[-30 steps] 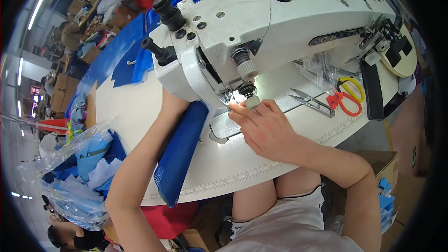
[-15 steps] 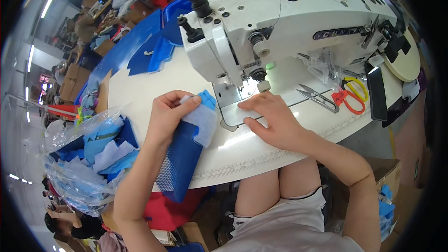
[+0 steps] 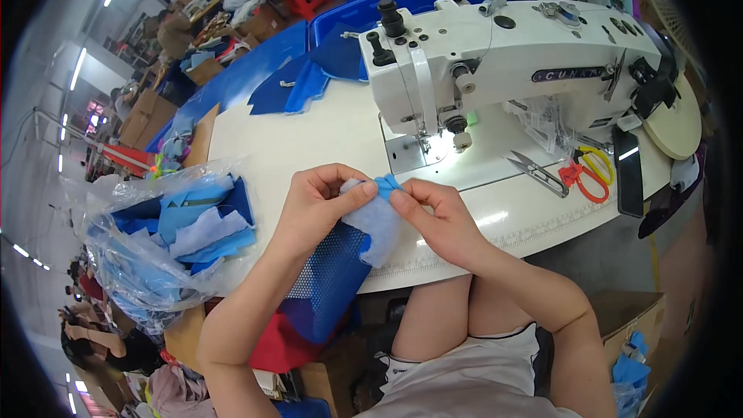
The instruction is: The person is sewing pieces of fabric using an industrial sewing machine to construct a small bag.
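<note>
Between my two hands, in front of the sewing machine [image 3: 503, 54], is a blue fabric piece [image 3: 340, 271] with a mesh part and a pale fuzzy layer. My left hand [image 3: 325, 197] pinches its upper edge between thumb and fingers. On the other side of a light blue folded bit, my right hand [image 3: 437, 217] also pinches the edge, its thumb close to the left thumb. The mesh part hangs down over the table's front edge. Behind my hands, the machine's needle area is lit and has no cloth under it.
Thread snips [image 3: 539, 174], red-and-yellow scissors [image 3: 584, 178] and a black phone [image 3: 628, 170] lie right of the machine. A plastic bag of blue cloth pieces [image 3: 193, 224] sits at the left. Dark blue pieces [image 3: 309, 81] lie behind, near a blue bin [image 3: 333, 27].
My right hand has come from the machine plate to the fabric and now grips its edge beside my left hand. The view has shifted, so the machine appears farther right.
</note>
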Demonstrator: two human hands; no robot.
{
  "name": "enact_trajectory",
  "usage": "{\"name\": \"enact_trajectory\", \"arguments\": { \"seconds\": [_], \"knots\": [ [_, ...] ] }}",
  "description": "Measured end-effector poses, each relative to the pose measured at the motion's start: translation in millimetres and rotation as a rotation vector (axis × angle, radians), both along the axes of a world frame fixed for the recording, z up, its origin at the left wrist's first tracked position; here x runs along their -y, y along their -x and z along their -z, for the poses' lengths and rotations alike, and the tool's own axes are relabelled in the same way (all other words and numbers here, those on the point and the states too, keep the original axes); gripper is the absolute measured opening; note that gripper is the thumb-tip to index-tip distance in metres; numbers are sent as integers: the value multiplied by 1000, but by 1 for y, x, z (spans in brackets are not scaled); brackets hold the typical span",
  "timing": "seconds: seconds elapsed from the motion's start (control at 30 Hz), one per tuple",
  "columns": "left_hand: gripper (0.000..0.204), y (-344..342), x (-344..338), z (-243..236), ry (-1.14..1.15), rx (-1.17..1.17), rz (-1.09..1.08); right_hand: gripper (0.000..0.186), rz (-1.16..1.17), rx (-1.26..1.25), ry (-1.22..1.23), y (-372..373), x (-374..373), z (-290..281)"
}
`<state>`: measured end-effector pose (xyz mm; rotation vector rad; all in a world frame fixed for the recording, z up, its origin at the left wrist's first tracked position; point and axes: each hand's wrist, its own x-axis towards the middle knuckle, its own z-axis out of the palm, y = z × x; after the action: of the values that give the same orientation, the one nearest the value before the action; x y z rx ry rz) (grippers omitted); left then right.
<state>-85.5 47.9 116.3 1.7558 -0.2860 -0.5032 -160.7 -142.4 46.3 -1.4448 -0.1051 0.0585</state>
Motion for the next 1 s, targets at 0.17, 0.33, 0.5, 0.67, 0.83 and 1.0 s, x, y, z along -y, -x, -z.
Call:
{"name": "enact_trajectory", "arguments": {
  "seconds": [0.17,0.33,0.5,0.67,0.83,1.0],
  "knots": [
    [14,7,2,-3,24,17,46,19,197,239,-1,-4,-6,-10],
    [16,8,3,-1,27,11,92,23,215,122,-74,-5,-5,-10],
    [14,-2,-17,-20,239,63,-46,28,356,172,-88,1,6,-10],
    [15,-2,-45,-39,652,112,-42,39,148,244,116,21,-13,-7],
    [19,10,-64,-45,889,243,255,86,170,501,396,19,-26,-18],
    [21,27,-68,-40,937,207,92,99,-173,337,-71,12,-30,-37]
  ]
}}
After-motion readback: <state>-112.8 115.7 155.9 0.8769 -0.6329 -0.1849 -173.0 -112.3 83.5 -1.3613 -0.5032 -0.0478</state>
